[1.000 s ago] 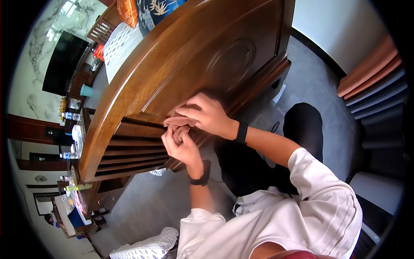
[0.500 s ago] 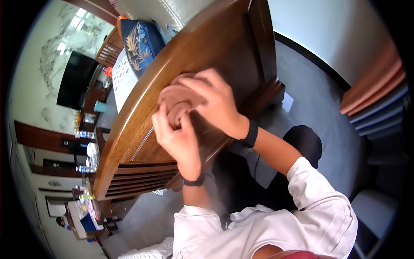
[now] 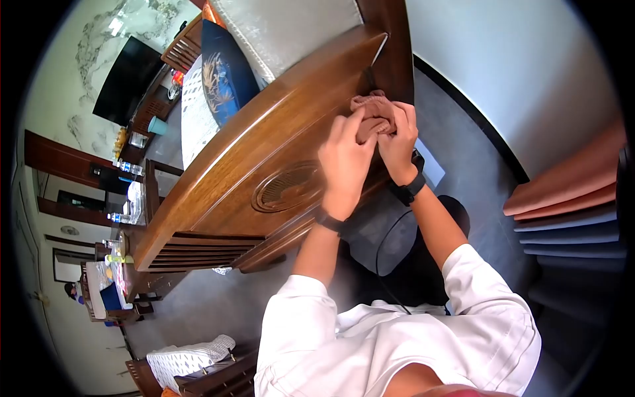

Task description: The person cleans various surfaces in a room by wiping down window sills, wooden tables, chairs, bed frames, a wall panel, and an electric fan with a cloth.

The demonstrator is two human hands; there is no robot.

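Note:
Both my hands hold a bunched brown cloth (image 3: pixel 372 106) in front of the side panel of a wooden sofa (image 3: pixel 231 225). My left hand (image 3: pixel 345 155) grips the cloth from the left with bent fingers. On the other side, my right hand (image 3: pixel 399 142) has its fingers curled around the cloth's right edge. The cloth is near the right end of the panel; whether it touches the wood I cannot tell. An oval carving (image 3: pixel 288 187), uncovered, lies left of my hands. Each wrist wears a dark band.
A blue cushion (image 3: pixel 228 76) and a pale seat cushion (image 3: pixel 284 33) lie beyond the sofa's curved top rail. Orange and blue curtains (image 3: pixel 569 178) hang at the right beside a white wall. A dark cable (image 3: pixel 378 255) runs near my legs. A teal cup (image 3: pixel 157 126) stands farther left.
My hands and the cloth have moved right along the panel, baring the oval carving. The cloth is now bunched smaller between both hands. The view has shifted too.

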